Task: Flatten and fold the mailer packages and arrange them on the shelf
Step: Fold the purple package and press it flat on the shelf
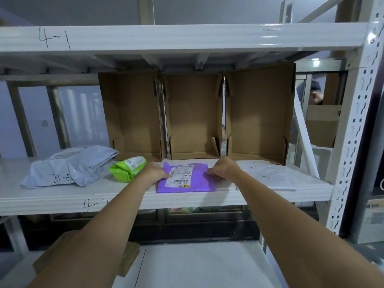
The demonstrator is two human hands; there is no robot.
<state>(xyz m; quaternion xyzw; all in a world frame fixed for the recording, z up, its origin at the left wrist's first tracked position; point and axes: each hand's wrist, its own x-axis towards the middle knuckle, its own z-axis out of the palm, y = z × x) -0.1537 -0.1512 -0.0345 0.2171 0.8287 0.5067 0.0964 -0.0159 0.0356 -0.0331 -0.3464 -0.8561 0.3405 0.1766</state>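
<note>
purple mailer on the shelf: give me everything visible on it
The purple mailer is a flat, roughly square pouch that looks like smooth plastic film. It lies on the white shelf, near its front edge, in front of the middle cardboard box. A white shipping label with barcodes is stuck face up on its left half, its print too small to read. The left hand grips its left edge, the right hand pinches its right edge. The green mailer lies just left, apart.

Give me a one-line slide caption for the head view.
Both hands, left and right, pinch a purple mailer flat on the shelf before three empty cardboard bins.
</note>
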